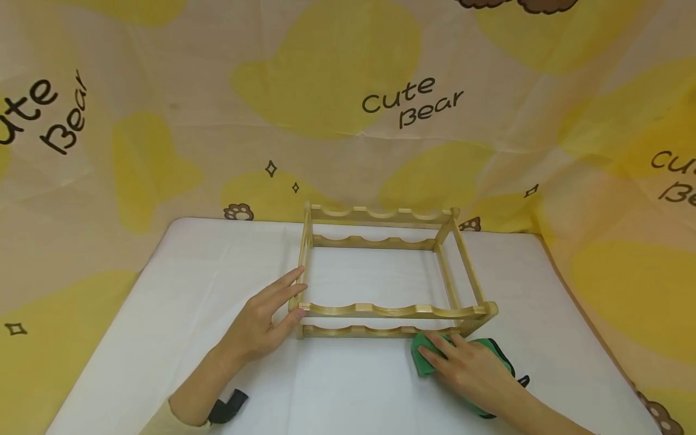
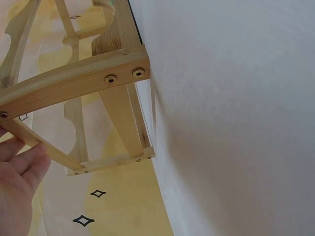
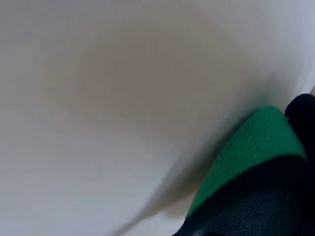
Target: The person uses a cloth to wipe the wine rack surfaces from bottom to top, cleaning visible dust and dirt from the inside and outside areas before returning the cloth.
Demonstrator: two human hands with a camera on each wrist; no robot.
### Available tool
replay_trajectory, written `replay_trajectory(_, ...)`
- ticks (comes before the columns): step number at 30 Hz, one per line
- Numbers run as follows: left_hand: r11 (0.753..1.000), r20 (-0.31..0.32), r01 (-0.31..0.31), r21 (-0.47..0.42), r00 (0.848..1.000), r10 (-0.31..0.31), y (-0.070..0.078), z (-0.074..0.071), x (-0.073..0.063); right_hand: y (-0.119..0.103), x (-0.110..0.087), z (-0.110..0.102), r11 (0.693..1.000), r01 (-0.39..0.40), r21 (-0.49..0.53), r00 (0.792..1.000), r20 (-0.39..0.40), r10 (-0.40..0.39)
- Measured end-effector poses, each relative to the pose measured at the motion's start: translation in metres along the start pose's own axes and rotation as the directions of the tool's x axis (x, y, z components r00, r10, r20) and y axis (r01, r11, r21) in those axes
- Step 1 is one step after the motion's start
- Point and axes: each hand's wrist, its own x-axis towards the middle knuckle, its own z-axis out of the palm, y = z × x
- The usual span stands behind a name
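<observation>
A light wooden rack with scalloped rails stands on the white table. My left hand is at its left side, fingers extended, with the fingertips and thumb touching the upper frame by the front corner. In the left wrist view, those fingers lie against a wooden bar of the rack, whose screw heads show. A green cloth with black edging is bunched in my right hand, which presses it at the right part of the lower front rail. The right wrist view shows the cloth close over the white surface.
A short black bent piece lies on the table beside my left forearm. Behind the rack and along both sides hangs a yellow patterned curtain with printed words.
</observation>
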Motion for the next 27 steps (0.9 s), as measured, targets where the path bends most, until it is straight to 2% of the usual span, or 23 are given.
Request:
replay_trajectory(14, 1.000, 0.003, 0.005, 0.002, 1.000, -0.005, 0.001, 0.000, 0.000, 0.024, -0.037, -0.010, 0.999, -0.001, -0.043, 1.000, -0.019, 0.000)
replay_trajectory(21, 1.000, -0.006, -0.006, -0.006, 1.000, 0.006, -0.001, 0.001, 0.000, 0.030, -0.042, -0.013, 0.998, 0.016, -0.061, 0.999, -0.049, -0.019)
replay_trajectory(27, 1.000, 0.000, 0.007, -0.005, 1.000, -0.007, 0.000, 0.000, -0.001, 0.036, -0.041, -0.019, 0.998, 0.020, -0.064, 0.996, -0.085, -0.026)
